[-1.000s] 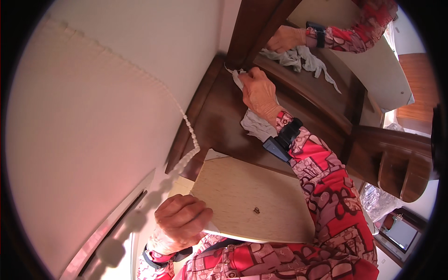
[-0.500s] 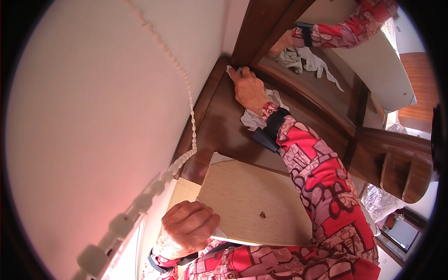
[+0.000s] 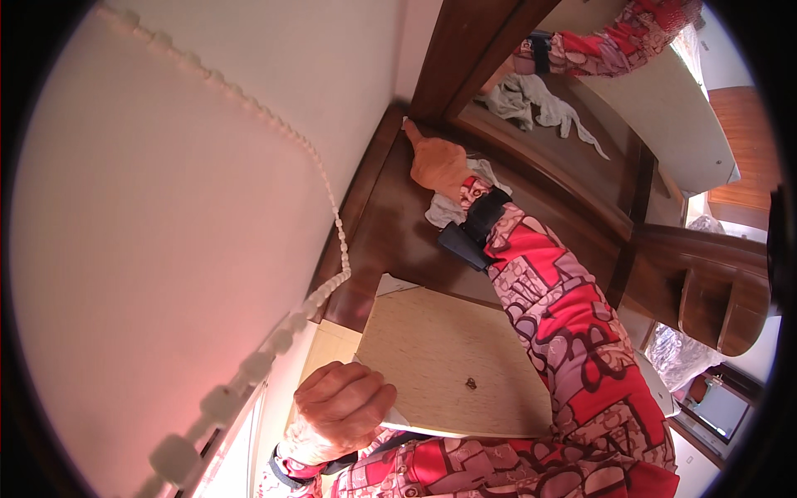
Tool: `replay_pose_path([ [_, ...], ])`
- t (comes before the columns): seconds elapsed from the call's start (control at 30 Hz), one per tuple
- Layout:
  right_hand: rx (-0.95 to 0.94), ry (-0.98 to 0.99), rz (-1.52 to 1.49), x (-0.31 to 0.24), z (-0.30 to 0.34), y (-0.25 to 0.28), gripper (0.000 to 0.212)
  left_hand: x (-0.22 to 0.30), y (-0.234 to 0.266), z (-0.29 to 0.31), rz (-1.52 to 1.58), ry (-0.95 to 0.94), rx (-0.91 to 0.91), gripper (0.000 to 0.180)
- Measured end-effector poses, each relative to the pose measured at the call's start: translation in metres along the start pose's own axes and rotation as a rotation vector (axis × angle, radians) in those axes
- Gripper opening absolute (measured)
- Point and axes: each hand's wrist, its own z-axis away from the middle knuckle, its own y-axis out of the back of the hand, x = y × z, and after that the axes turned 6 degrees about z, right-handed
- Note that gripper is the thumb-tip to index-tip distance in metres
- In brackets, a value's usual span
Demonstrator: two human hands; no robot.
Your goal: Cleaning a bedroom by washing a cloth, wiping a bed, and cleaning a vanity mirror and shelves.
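My right hand (image 3: 440, 166) reaches into the far corner of a dark brown wooden surface (image 3: 390, 224). It presses a white cloth (image 3: 447, 213) there; a scrap of it shows at the fingertips, and the rest bunches under the wrist. The index finger points along the corner, while the other fingers are partly hidden. At the lower left, my left hand (image 3: 344, 408) is curled into a loose fist by the corner of a pale wood-grain board (image 3: 452, 349). Whether anything is inside that fist is hidden. A small brown metal-looking piece (image 3: 471, 383) lies on the board.
A string of white beads (image 3: 332, 220) hangs close on the left, before a pale wall (image 3: 183, 232). A dark-framed mirror (image 3: 614, 108) at the upper right reflects my arm and the cloth. Brown curved shelves (image 3: 706, 290) and clear plastic wrap (image 3: 677, 357) lie to the right.
My right hand has turned slightly and its folded fingers show less at the corner. The bead string has swung, its upper part now further left. My left hand has barely shifted.
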Motion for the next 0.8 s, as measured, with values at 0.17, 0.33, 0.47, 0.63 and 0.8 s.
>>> replay_pose_path([
  [0.17,0.047,0.185,-0.361,0.03,-0.012,-0.005,0.069,-0.006,-0.013,0.004,-0.009,-0.022,0.023,0.037],
  [0.33,-0.031,0.058,0.04,0.013,0.001,-0.008,0.07,-0.021,-0.02,0.009,-0.007,-0.055,0.049,0.029],
  [0.47,0.091,0.041,0.108,0.02,-0.006,-0.008,0.07,-0.025,-0.013,0.008,-0.026,-0.064,0.008,0.029],
  [0.63,0.178,0.021,0.173,0.046,0.014,-0.017,0.057,-0.026,-0.005,0.0,-0.04,-0.043,-0.013,0.033],
  [0.8,0.081,-0.041,0.284,0.132,0.099,-0.039,0.068,-0.033,-0.007,0.013,-0.089,-0.033,-0.011,0.028],
])
